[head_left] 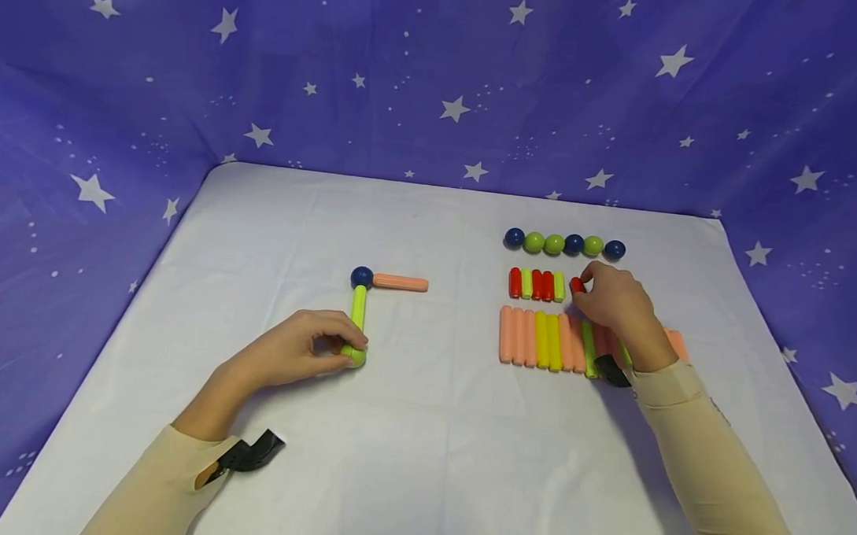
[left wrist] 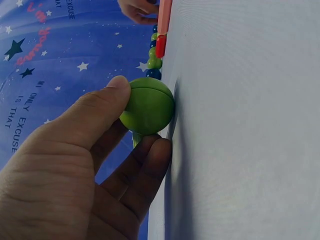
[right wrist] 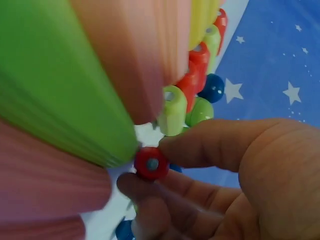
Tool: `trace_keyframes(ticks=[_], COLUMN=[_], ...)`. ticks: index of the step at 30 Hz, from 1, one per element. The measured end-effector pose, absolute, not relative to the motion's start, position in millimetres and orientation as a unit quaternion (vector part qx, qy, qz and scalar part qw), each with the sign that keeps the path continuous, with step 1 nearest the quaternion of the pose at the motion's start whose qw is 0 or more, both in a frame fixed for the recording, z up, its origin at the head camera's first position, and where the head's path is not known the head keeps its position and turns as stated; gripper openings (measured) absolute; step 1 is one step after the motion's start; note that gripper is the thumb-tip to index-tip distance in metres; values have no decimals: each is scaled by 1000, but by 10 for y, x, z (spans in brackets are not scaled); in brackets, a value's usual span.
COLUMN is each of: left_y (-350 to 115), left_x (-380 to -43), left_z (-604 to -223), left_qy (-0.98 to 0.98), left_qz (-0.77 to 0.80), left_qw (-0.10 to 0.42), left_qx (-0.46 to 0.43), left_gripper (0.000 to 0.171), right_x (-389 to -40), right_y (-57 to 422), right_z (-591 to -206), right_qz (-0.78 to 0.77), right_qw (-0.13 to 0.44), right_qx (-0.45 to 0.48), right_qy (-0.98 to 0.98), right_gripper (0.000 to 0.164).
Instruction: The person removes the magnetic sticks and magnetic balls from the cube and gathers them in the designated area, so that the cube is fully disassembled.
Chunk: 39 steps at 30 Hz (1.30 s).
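My left hand (head_left: 305, 346) pinches a green ball (left wrist: 147, 106) between thumb and fingers, low against the white table. A yellow-green rod (head_left: 359, 306) runs from that ball up to a dark blue ball (head_left: 362, 277). From the blue ball a pink rod (head_left: 401, 282) extends to the right. On the right side, my right hand (head_left: 615, 298) pinches a short red rod (right wrist: 152, 163), whose end shows a round metal spot. This rod sits just right of a row of short red and yellow-green rods (head_left: 537, 285). The hand's wrist hides part of the long rods below.
A row of blue and green balls (head_left: 554, 243) lies behind the short rods. Nearer me, long pink, yellow and green rods (head_left: 527, 336) lie side by side. Purple star-printed cloth (head_left: 407, 78) rises behind and beside the white table (head_left: 408, 456).
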<state>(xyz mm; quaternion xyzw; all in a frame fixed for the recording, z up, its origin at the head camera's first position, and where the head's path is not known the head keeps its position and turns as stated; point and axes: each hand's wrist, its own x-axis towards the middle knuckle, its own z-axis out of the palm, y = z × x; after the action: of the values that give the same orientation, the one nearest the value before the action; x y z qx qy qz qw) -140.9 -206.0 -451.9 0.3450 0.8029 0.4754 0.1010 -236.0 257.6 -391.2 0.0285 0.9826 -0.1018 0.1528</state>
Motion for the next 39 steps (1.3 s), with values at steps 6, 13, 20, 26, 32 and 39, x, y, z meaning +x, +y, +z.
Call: trace_keyframes(ticks=[6, 13, 20, 26, 32, 39], left_y=[-2048, -2043, -2044, -1981, -1959, -2030], left_x=[-1433, -1458, -1461, -1482, -1457, -1417], left_z=[-4519, -4506, -4527, -4551, -4495, -4520], left_qy=[802, 806, 799, 788, 780, 781], left_qz=[474, 467, 474, 481, 487, 484], left_qw=[102, 102, 99, 92, 102, 103], left_qx=[349, 350, 356, 373, 381, 381], left_gripper=[26, 25, 25, 22, 22, 20], right_x=[-2400, -2190, -2064, -2141, -2160, -2047], right_y=[2588, 2046, 958, 468, 462, 588], right_z=[-3947, -3831, -3944, -4170, -4230, -4230], right_qz=[-114, -121, -120, -52, -66, -71], right_qw=[157, 43, 56, 28, 28, 40], right_qx=[13, -97, -326, -377, -354, -355], right_qy=[981, 987, 936, 924, 932, 931], right_gripper=[43, 34, 46, 55, 41, 24])
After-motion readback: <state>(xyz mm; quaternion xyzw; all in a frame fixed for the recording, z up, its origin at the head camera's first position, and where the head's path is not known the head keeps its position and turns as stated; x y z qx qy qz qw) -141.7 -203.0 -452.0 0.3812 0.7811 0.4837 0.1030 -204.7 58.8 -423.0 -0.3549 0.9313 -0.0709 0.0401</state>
